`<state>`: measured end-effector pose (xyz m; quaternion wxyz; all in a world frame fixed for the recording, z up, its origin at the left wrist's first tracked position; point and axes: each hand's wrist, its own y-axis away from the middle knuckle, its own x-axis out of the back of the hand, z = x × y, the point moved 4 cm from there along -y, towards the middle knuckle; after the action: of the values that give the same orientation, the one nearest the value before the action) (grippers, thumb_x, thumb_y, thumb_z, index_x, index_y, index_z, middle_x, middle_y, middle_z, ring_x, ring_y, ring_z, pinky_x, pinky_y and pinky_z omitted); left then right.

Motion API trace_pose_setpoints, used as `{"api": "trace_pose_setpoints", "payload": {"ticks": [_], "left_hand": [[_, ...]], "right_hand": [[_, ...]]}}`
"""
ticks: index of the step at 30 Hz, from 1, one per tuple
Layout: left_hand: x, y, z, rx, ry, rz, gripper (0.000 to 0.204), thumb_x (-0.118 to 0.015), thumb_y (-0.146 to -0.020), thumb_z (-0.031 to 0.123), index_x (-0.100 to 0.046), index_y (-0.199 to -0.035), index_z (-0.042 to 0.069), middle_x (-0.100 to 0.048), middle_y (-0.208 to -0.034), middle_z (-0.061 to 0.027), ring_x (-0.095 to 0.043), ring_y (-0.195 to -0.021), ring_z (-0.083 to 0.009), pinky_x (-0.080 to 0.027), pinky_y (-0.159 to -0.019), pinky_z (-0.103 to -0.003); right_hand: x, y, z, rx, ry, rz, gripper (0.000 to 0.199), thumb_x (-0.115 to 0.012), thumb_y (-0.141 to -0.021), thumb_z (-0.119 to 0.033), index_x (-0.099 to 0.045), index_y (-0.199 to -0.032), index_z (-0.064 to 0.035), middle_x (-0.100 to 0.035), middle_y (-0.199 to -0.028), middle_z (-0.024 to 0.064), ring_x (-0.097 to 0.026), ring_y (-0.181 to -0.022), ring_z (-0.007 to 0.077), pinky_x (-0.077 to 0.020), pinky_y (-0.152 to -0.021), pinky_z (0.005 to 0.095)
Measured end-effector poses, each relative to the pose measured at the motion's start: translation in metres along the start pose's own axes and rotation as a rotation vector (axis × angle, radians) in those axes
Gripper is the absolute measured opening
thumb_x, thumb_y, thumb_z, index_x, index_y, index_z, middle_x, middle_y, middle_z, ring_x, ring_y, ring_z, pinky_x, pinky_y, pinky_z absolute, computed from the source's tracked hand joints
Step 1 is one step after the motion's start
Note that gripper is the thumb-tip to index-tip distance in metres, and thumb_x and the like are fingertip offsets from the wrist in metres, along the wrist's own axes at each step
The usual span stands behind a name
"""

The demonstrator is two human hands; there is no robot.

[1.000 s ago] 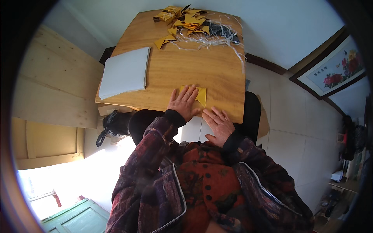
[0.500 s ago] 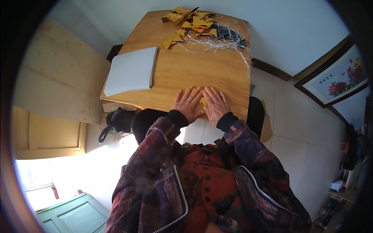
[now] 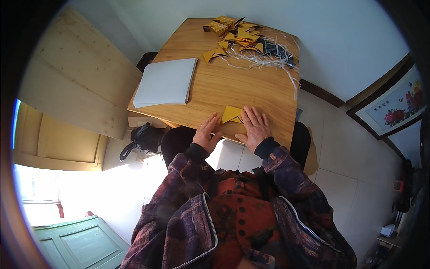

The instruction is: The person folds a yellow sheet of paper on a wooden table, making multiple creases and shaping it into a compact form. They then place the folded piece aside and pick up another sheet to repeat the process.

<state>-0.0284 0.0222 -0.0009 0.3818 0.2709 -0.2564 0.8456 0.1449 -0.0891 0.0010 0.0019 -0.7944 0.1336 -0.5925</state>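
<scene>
A folded piece of gold paper (image 3: 231,113) with a dark edge lies flat near the front edge of the wooden table (image 3: 215,85). My right hand (image 3: 255,128) lies palm down with its fingers stretched out, overlapping the paper's right end. To the left of the paper, my left hand (image 3: 207,134) rests at the table edge, fingers extended and holding nothing. The paper's right corner is partly covered by my right fingers.
Several folded gold paper pieces (image 3: 244,38) are heaped at the far side, by a tied gold bundle (image 3: 219,28) and tangled white strips (image 3: 264,60). A stack of white sheets (image 3: 165,83) lies on the left. A black bag (image 3: 145,138) is below the table's left side.
My hands have come apart; the left has slid off the gold paper toward the left, uncovering most of it. The whole view has shifted slightly.
</scene>
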Motion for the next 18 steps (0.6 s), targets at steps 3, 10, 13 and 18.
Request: {"api": "trace_pose_setpoints", "payload": {"ticks": [3, 10, 13, 18], "left_hand": [[-0.016, -0.005, 0.008, 0.007, -0.295, -0.097, 0.070, -0.066, -0.085, 0.033, -0.038, -0.143, 0.006, -0.032, -0.153, -0.0118, -0.028, -0.142, -0.0310, -0.024, -0.113, -0.045], [-0.029, -0.007, 0.004, -0.029, -0.469, -0.140, 0.078, -0.066, -0.082, 0.041, -0.035, -0.145, 0.008, -0.028, -0.155, -0.0119, -0.022, -0.145, -0.0290, -0.017, -0.115, -0.048], [-0.023, -0.014, 0.009, 0.031, -0.436, -0.169, 0.080, -0.071, -0.076, 0.045, -0.040, -0.141, 0.010, -0.034, -0.151, -0.0112, -0.027, -0.143, -0.0288, -0.021, -0.114, -0.050], [-0.015, -0.018, 0.025, -0.001, -0.474, -0.198, 0.076, -0.076, -0.071, 0.042, -0.046, -0.135, 0.015, -0.043, -0.140, -0.0100, -0.034, -0.135, -0.0310, -0.024, -0.111, -0.052]], "right_hand": [[-0.006, -0.001, -0.006, 0.020, 0.024, -0.024, 0.082, -0.064, -0.082, -0.054, -0.037, -0.144, -0.0080, -0.024, -0.156, 0.0077, -0.020, -0.144, 0.0274, -0.0150, -0.115, 0.0536], [-0.007, 0.002, -0.006, 0.055, 0.047, -0.011, 0.082, -0.059, -0.083, -0.059, -0.037, -0.145, -0.0092, -0.023, -0.156, 0.0093, -0.018, -0.145, 0.0275, -0.0135, -0.115, 0.0528], [-0.001, 0.000, -0.005, 0.053, -0.014, -0.103, 0.085, -0.061, -0.082, -0.058, -0.036, -0.144, -0.0034, -0.026, -0.155, 0.0115, -0.019, -0.144, 0.0305, -0.0150, -0.115, 0.0544], [0.020, 0.017, 0.004, 0.018, -0.438, 0.278, 0.063, -0.071, -0.080, -0.024, -0.044, -0.130, 0.0026, -0.042, -0.139, 0.0219, -0.042, -0.127, 0.0386, -0.0373, -0.104, 0.0438]]}}
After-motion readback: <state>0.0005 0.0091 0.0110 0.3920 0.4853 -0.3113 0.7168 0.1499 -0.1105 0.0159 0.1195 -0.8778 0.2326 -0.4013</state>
